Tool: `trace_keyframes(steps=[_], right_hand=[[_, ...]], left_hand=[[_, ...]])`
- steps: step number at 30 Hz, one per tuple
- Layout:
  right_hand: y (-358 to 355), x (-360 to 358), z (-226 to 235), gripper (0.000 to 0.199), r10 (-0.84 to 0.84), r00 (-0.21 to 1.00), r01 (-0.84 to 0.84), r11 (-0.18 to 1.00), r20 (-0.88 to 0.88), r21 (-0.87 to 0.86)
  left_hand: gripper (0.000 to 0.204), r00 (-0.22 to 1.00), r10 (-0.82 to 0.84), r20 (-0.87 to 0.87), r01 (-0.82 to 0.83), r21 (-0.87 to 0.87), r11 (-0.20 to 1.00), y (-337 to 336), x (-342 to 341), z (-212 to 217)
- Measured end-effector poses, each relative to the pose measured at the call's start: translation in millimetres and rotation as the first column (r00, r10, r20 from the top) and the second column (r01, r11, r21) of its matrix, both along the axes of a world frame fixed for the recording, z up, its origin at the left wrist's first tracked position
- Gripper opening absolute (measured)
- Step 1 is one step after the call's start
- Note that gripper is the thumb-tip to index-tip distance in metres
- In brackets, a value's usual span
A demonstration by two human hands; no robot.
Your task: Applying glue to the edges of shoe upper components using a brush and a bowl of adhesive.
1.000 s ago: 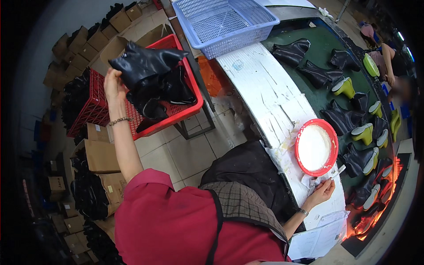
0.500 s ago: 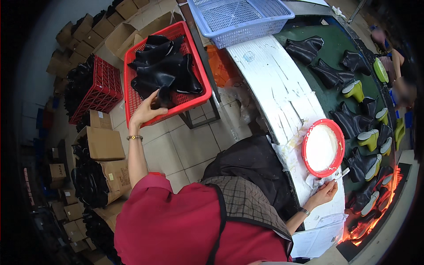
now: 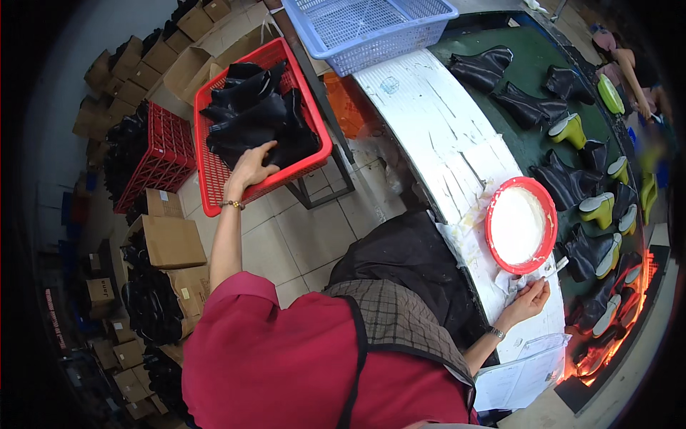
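On the left, a red plastic basket [image 3: 311,159] holds several black leather boot uppers [image 3: 251,123]. My left hand [image 3: 251,169] reaches over its near rim, fingers apart, touching the nearest upper. On the white board to the right stands a red bowl [image 3: 490,236] of white paste [image 3: 517,225]. Just below this bowl my right hand [image 3: 525,304] rests with its fingers pinched together; what they hold, if anything, I cannot make out. A crumpled whitish rag [image 3: 506,282] and a thin white stick [image 3: 555,269] lie between that hand and the bowl.
Beyond the white board [image 3: 436,114], a green conveyor [image 3: 529,53] carries black boots and yellow-green shoe lasts [image 3: 568,129] beside a glowing orange heater [image 3: 620,339]. A blue basket [image 3: 371,43] stands at the back. Cartons [image 3: 171,239] line the left. Another person [image 3: 629,68] is far right.
My left hand has shifted slightly down and loosened from the upper's edge it was gripping; that upper now lies lower in the basket. My right hand stays near the bowl.
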State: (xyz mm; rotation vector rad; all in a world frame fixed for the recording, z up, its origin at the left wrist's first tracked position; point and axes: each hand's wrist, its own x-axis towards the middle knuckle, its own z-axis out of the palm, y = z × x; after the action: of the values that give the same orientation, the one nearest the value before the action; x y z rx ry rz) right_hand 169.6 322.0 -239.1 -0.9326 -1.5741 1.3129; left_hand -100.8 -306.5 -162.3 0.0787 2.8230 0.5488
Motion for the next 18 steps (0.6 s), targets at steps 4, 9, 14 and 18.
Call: trace_keyframes(steps=[4, 9, 14, 18], right_hand=[[-4, -3, 2, 0.025, 0.005, 1.000, -0.005, 0.999, 0.000, -0.033], [-1, 2, 0, 0.025, -0.007, 1.000, 0.007, 1.000, 0.010, -0.022], [0, 12, -7, 0.022, -0.048, 0.999, 0.048, 0.999, 0.021, -0.017], [5, 11, -5, 0.018, -0.081, 0.994, 0.081, 0.997, 0.076, 0.002]], left_hand=[[0.049, 0.975, 0.125, -0.183, -0.101, 0.132, 0.986, -15, -9, 24], [0.046, 0.920, 0.241, -0.309, -0.057, 0.503, 0.862, -3, -17, 85], [0.041, 0.957, 0.090, -0.276, 0.107, 0.623, 0.775, 54, -47, 114], [0.039, 0.922, -0.193, -0.335, 0.375, 0.649, 0.663, 153, -88, 92]])
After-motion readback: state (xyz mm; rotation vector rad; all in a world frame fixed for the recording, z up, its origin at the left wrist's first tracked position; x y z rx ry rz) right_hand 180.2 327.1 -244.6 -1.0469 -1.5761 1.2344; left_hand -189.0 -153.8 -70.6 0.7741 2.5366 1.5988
